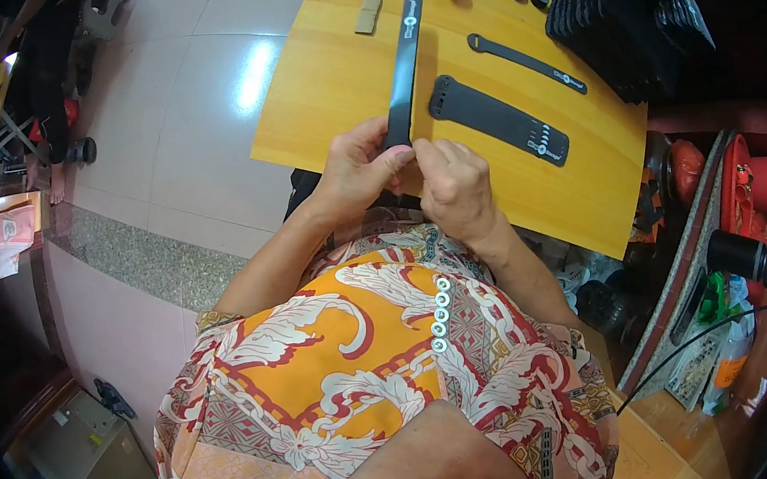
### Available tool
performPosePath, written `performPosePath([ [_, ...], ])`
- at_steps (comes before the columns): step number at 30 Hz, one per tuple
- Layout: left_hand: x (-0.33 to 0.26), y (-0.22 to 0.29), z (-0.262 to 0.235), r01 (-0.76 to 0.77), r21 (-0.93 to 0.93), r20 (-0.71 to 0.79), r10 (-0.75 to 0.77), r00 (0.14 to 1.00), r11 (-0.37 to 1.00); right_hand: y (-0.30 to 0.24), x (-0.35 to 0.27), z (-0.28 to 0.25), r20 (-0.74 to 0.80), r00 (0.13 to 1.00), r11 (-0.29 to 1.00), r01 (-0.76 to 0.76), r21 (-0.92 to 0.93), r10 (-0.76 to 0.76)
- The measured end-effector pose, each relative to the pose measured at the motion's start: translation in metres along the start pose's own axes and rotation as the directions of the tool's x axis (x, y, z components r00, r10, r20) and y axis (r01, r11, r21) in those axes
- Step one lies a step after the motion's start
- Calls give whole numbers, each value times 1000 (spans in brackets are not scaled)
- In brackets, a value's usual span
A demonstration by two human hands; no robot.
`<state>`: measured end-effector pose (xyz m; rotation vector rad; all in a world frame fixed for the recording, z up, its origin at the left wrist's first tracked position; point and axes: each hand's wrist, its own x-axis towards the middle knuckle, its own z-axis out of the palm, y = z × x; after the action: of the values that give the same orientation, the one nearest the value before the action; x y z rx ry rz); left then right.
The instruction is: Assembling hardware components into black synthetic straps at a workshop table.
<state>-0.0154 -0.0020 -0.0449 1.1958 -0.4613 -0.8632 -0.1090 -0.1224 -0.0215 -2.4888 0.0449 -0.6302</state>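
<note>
Black strap pinched at its near end by both hands' closed fingers.

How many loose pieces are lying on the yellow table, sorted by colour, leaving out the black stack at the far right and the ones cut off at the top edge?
Black straps: 3 – the long strap both hands grip at its near end, a thin strap, a wide strap.
Tan pieces: 1 – a small tan piece.
Total: 4
</note>
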Motion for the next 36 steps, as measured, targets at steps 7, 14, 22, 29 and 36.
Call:
performPosePath([
  [7, 3, -3, -9, 98, -274, 60, -85, 995, 957, 11, 8, -9, 171, 983, 993, 45, 106, -63],
  [14, 8, 11, -6, 240, -181, 37, -237, 971, 954, 11, 16, -20, 303, 938, 972, 108, 210, -170],
  [22, 8, 12, -4, 194, 136, 98, -208, 973, 972, 16, 24, -28, 347, 916, 979, 176, 107, -203],
  [29, 3, 3, 5, -86, 198, -128, 113, 985, 976, 0, 9, -21, 314, 946, 991, 39, 128, -78],
  [36, 17, 6, 15, -244, 249, -148, 286, 947, 937, -22, -5, 0, 50, 988, 987, -146, 63, 143],
])
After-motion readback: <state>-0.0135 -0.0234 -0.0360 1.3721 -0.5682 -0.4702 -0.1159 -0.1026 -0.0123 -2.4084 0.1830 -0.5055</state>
